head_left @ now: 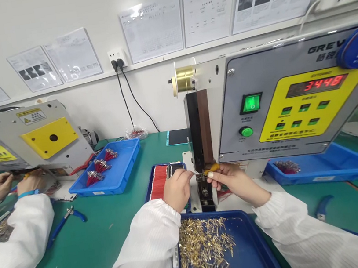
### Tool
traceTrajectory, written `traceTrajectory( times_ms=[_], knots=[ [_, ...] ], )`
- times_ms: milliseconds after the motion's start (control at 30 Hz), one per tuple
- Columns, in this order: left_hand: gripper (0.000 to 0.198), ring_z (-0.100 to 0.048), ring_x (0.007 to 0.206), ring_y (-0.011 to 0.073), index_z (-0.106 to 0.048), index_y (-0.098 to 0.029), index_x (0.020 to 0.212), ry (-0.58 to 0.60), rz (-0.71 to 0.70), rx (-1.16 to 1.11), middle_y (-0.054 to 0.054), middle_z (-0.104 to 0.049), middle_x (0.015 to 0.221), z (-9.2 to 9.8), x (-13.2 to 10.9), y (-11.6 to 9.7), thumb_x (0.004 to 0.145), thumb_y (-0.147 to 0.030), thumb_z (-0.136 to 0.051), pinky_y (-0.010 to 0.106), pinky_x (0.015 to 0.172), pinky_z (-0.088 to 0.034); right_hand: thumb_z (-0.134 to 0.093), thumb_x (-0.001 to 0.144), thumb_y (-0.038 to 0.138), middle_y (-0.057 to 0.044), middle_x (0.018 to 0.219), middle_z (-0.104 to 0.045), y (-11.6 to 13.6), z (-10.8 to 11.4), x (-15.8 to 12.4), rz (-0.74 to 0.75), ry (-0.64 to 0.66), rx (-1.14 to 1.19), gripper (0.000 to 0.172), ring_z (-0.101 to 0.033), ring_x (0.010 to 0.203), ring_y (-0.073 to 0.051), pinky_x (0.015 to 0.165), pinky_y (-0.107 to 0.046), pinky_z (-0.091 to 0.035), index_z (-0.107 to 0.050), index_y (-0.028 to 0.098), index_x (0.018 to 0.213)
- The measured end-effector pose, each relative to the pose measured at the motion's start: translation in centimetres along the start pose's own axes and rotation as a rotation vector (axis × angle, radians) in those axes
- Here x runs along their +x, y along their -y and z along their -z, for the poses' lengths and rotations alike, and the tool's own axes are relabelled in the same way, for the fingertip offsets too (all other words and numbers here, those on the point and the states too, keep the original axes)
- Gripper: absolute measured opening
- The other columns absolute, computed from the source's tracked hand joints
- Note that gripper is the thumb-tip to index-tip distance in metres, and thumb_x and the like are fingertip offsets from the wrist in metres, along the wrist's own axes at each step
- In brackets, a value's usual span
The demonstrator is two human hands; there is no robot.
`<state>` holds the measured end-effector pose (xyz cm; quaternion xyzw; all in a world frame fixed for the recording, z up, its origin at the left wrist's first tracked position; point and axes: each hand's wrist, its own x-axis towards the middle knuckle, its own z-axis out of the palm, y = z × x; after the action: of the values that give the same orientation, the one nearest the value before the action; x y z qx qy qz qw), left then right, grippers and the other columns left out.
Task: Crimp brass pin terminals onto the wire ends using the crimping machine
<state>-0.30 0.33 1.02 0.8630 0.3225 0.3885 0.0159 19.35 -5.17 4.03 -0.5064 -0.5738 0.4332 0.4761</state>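
At the front of the grey machine (226, 114), both my hands work close to its narrow black head (195, 131). My left hand (177, 191) is closed in a pinch on a thin wire (196, 174) that points toward the head. My right hand (235, 181) is closed around a small yellow tool (213, 168), its tip close to the wire's end; the exact kind is hidden by my fingers. Below my hands a dark blue tray (256, 234) holds many loose gold-coloured pins (205, 248). Behind my left hand, red wire pieces (159, 181) lie in a tray.
A blue bin (120, 186) with red wire bundles stands to the left, another blue bin (340, 169) to the right. Cutting pliers (63, 223) lie at the left, blue-handled pliers (324, 209) at the right. A co-worker's hands (29, 184) work at a similar machine (40, 140).
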Motion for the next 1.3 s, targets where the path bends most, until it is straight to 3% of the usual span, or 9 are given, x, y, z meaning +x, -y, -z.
traceTrajectory(
  times_ms=[700, 1300],
  knots=[
    [0.026, -0.060, 0.087, 0.0149, -0.064, -0.020, 0.096, -0.101, -0.021, -0.034, 0.006, -0.063, 0.093, 0.42, 0.28, -0.76, 0.096, -0.024, -0.038, 0.026, 0.078, -0.051, -0.060, 0.080, 0.051, 0.001, 0.053, -0.057, -0.38, -0.34, 0.02, 0.045, -0.055, -0.018, 0.036, -0.052, 0.049, -0.013, 0.050, -0.027, -0.042, -0.062, 0.017, 0.068],
    [0.028, -0.060, 0.094, 0.0160, -0.064, -0.022, 0.102, -0.018, -0.022, -0.013, 0.006, -0.063, 0.098, 0.39, 0.18, -0.67, 0.093, -0.015, -0.038, 0.028, 0.082, -0.050, -0.059, 0.080, 0.051, 0.002, 0.053, -0.055, -0.40, -0.42, 0.05, 0.006, -0.054, -0.023, 0.035, -0.051, 0.050, -0.012, 0.049, -0.027, -0.040, -0.060, 0.018, 0.069]
  ],
)
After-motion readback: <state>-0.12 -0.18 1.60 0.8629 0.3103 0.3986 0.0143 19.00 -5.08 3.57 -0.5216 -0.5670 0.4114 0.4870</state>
